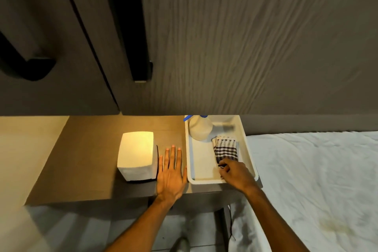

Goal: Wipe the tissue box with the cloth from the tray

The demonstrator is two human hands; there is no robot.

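A white tissue box (pixel 137 154) stands on the brown bedside table (pixel 92 159), lit warm from above. My left hand (pixel 171 172) lies flat on the table with fingers spread, just right of the box. To its right sits a white tray (pixel 191 161). A folded dark-and-white checked cloth (pixel 225 148) lies in the tray's right half. My right hand (pixel 235 173) reaches into the tray and its fingers pinch the cloth's near edge.
A white bottle with a blue cap (pixel 200 129) stands at the tray's far left corner. A bed with a white sheet (pixel 317 180) lies right of the table. A dark cabinet with black handles (pixel 141 61) hangs above the table's back.
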